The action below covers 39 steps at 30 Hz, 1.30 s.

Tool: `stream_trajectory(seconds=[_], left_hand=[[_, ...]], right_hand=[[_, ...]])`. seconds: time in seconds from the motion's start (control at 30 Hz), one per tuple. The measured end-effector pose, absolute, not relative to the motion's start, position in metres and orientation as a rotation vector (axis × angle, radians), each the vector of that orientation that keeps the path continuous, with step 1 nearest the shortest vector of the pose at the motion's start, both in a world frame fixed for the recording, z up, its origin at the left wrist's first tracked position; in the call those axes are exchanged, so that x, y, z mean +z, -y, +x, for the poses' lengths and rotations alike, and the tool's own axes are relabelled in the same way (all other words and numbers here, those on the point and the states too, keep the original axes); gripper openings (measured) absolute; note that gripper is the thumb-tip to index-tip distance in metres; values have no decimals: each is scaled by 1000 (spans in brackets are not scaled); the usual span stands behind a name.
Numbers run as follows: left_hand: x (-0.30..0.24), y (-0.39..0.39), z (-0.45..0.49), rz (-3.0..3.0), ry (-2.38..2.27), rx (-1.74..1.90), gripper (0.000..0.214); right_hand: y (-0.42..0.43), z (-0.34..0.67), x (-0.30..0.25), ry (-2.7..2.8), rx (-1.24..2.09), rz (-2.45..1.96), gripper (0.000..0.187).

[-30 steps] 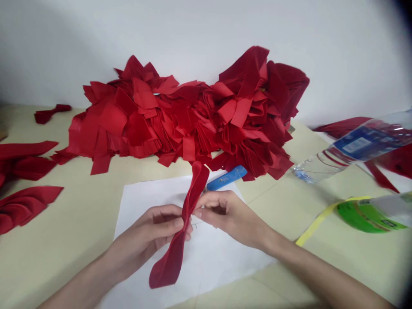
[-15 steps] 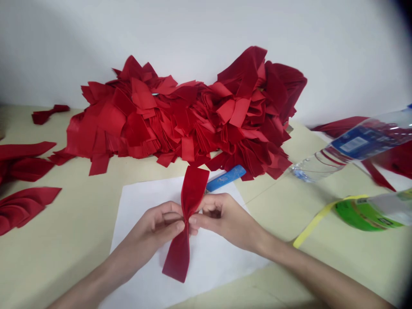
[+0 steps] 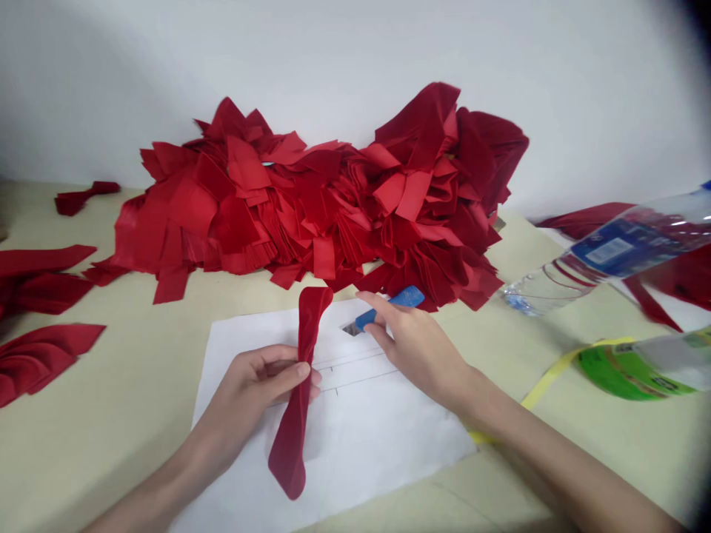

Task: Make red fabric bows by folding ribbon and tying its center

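My left hand (image 3: 272, 377) pinches a dark red velvet ribbon strip (image 3: 305, 355) at its gathered middle, between thumb and fingers. The strip stands nearly upright, its two wider ends above and below the fingers. My right hand (image 3: 414, 340) is at a small blue-handled tool (image 3: 408, 297) with a grey metal tip, lying on a white paper sheet (image 3: 366, 451). Thumb and index finger are apart on either side of the handle. Whether they touch it is unclear. Ruled lines and short marks show on the paper.
A big heap of red ribbon pieces (image 3: 311, 207) lies along the wall. More red pieces (image 3: 44, 359) are at the left. On the right lie a clear bottle with a blue label (image 3: 611, 244), a green-labelled bottle (image 3: 638, 370) and a yellow tape (image 3: 555, 381).
My right hand has let go of the ribbon strip and moved up and right to the blue-handled tool. My left hand has turned the strip and shifted it slightly left.
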State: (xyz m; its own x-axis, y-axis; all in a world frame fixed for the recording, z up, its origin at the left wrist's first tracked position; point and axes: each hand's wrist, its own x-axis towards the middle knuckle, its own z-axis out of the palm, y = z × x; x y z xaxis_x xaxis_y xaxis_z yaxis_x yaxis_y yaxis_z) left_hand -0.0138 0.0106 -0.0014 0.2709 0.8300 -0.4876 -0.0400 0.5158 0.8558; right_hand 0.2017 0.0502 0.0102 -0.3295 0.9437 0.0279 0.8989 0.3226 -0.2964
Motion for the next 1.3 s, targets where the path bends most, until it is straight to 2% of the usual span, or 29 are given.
stream_trajectory(seconds=[0.07, 0.13, 0.27, 0.4, 0.63, 0.87, 0.97, 1.3], left_hand=[[-2, -10, -13, 867, -1161, 675, 19], [-3, -10, -13, 882, -1163, 672, 18], [-5, -11, -13, 856, -1158, 717, 17], [-5, -13, -14, 871, -1187, 724, 19], [-1, -14, -15, 1102, -1318, 631, 30], [3, -7, -17, 1367, -1410, 681, 24], [4, -7, -16, 1395, -1413, 680, 21], [-8, -13, -23, 1163, -1497, 698, 20]], right_hand=[[-55, 206, 6, 2499, 144, -1744, 32], [-56, 207, 3, 2559, 56, -1754, 21], [-51, 203, 4, 2640, 84, -1473, 8], [-45, 197, 6, 2779, 241, -1175, 10], [-45, 199, 6, 2772, 318, -1033, 15], [-45, 200, 0, 2786, 165, -1098, 13], [-42, 200, -4, 2778, 150, -996, 14], [-37, 206, -1, 2055, 359, -1040, 18]])
